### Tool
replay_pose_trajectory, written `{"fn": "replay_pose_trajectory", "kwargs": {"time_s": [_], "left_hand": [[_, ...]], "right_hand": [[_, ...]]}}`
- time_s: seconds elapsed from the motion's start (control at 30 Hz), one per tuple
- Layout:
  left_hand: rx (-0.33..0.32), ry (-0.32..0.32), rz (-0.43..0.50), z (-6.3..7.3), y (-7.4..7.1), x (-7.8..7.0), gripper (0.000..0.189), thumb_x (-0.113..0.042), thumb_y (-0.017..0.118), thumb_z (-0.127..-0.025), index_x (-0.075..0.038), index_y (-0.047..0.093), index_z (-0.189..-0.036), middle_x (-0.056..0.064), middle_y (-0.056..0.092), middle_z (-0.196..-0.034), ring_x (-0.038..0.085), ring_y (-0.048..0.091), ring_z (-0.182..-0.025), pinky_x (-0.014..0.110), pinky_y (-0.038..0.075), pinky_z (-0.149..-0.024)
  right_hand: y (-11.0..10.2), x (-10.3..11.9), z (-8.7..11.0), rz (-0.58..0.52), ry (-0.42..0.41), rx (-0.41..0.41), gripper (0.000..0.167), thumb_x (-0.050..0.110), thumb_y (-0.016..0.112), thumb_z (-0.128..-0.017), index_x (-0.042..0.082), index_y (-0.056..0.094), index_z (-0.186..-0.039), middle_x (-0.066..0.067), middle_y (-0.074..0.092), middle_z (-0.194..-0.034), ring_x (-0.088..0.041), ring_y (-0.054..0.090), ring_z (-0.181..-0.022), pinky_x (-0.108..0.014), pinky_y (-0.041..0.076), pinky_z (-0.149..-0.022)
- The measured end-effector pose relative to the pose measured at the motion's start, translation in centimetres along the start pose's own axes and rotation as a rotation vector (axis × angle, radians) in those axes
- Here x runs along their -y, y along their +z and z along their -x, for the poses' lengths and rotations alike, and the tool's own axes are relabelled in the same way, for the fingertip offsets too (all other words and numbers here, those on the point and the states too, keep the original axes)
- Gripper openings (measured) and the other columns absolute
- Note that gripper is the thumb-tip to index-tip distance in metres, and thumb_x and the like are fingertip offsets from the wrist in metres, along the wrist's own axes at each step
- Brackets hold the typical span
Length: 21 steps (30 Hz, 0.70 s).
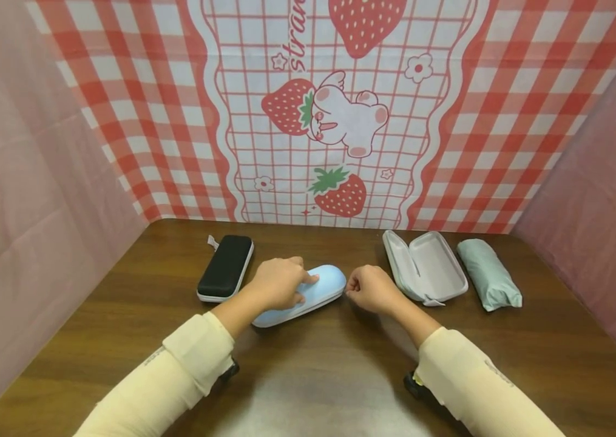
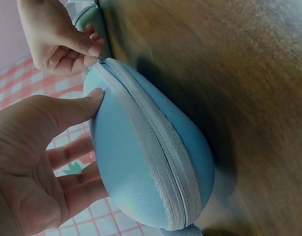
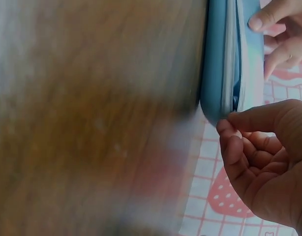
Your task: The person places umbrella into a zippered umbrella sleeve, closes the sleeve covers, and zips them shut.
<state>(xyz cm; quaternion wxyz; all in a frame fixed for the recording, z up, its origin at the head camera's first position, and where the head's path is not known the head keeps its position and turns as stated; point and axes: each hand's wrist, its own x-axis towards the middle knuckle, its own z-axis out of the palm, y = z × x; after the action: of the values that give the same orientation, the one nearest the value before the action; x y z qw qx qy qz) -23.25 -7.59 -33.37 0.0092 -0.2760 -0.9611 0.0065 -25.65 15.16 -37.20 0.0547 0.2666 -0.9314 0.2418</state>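
Observation:
A light blue zip-up glasses case [image 1: 325, 285] lies slantwise on the table between the hands. My left hand [image 1: 279, 284] holds it from above. In the left wrist view the left thumb [image 2: 95, 98] presses the lid near the zip, while the fingers reach behind the lid, their tips hidden. At the case's right end my right hand [image 1: 371, 289] pinches the zipper pull between thumb and forefinger; the pull is mostly covered by the fingertips. In the right wrist view a narrow gap shows between the zip's two pale bands [image 3: 238, 59] beside the right fingertips.
A black zip case [image 1: 227, 267] with a pale edge lies to the left. On the right stands an open grey-green case [image 1: 439, 267], with a folded pale green pouch [image 1: 488, 273] beside it. A strawberry-patterned cloth [image 1: 318, 194] hangs behind the wooden table [image 1: 318, 382].

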Motion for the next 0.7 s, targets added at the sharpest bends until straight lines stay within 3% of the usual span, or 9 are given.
{"fn": "replay_pose_trajectory", "kwargs": {"time_s": [0.23, 0.5, 0.6, 0.7], "left_hand": [[0.025, -0.024, 0.018, -0.3, 0.0, 0.0, 0.055, -0.038, 0.078, -0.082, -0.035, 0.059, -0.134, -0.001, 0.057, -0.103, 0.014, 0.057, -0.074, 0.034, 0.048, -0.056], [0.048, -0.14, -0.004, -0.7, -0.1, -1.2, 0.056, -0.046, 0.073, -0.085, -0.032, 0.057, -0.136, 0.006, 0.061, -0.119, 0.024, 0.062, -0.089, 0.038, 0.053, -0.061], [0.033, -0.183, 0.006, -0.6, 0.1, -1.6, 0.056, -0.049, 0.071, -0.085, -0.029, 0.058, -0.136, 0.01, 0.061, -0.12, 0.027, 0.063, -0.091, 0.04, 0.054, -0.062], [0.017, -0.184, 0.033, -0.6, 0.0, -1.7, 0.057, -0.051, 0.069, -0.086, -0.026, 0.059, -0.137, 0.012, 0.062, -0.117, 0.029, 0.063, -0.089, 0.041, 0.054, -0.062]], "right_hand": [[0.8, 1.6, 0.1, -0.045, -0.003, 0.019, 0.011, 0.004, 0.074, -0.076, 0.01, 0.068, -0.068, 0.007, 0.058, -0.061, -0.006, 0.051, -0.058, -0.025, 0.047, -0.058], [1.5, 3.7, 0.1, -0.106, -0.033, 0.074, 0.011, 0.003, 0.072, -0.077, 0.01, 0.069, -0.07, 0.007, 0.06, -0.062, -0.004, 0.052, -0.058, -0.023, 0.047, -0.057], [1.7, 3.8, 0.1, -0.101, -0.034, 0.058, 0.013, 0.0, 0.072, -0.077, 0.01, 0.068, -0.069, 0.007, 0.06, -0.062, -0.005, 0.052, -0.058, -0.023, 0.047, -0.057], [1.5, 3.6, 0.1, -0.075, -0.032, 0.024, 0.013, -0.001, 0.072, -0.075, 0.01, 0.067, -0.068, 0.007, 0.059, -0.062, -0.005, 0.052, -0.058, -0.023, 0.047, -0.057]]}}
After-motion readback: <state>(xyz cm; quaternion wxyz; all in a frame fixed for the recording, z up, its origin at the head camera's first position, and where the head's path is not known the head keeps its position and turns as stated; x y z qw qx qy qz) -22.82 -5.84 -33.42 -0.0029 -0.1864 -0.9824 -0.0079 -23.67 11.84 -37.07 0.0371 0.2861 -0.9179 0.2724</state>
